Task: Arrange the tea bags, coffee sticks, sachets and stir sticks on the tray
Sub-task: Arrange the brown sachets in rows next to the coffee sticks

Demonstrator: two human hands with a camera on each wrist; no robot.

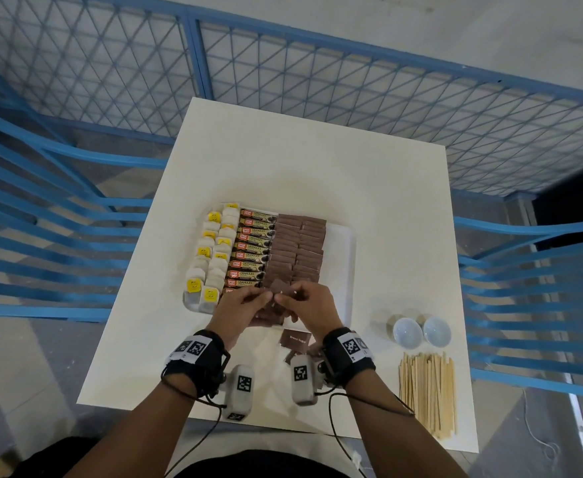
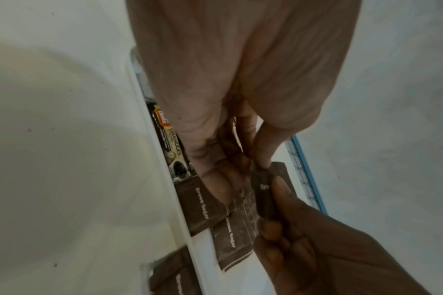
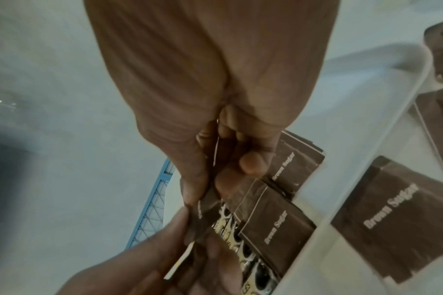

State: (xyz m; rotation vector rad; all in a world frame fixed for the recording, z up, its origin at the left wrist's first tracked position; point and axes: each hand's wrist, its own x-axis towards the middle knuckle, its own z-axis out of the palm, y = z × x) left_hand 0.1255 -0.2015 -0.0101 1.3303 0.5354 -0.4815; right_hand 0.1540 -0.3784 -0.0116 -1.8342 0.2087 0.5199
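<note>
Both hands meet above the near edge of the tray. The left hand and the right hand each pinch the same brown sugar sachet between thumb and fingertips, holding it just above the rows already laid. Beneath the hands, more brown sachets fill the tray's middle in two overlapping columns; coffee sticks lie in a column to their left, and tea bags with yellow tags fill the leftmost strip. The right strip of the tray is bare white. Loose sachets rest on the table just in front of the tray, between the wrists. Two small white bowls stand to the right, with the stir sticks bundled near the table's front right corner. A blue mesh fence surrounds the table.
</note>
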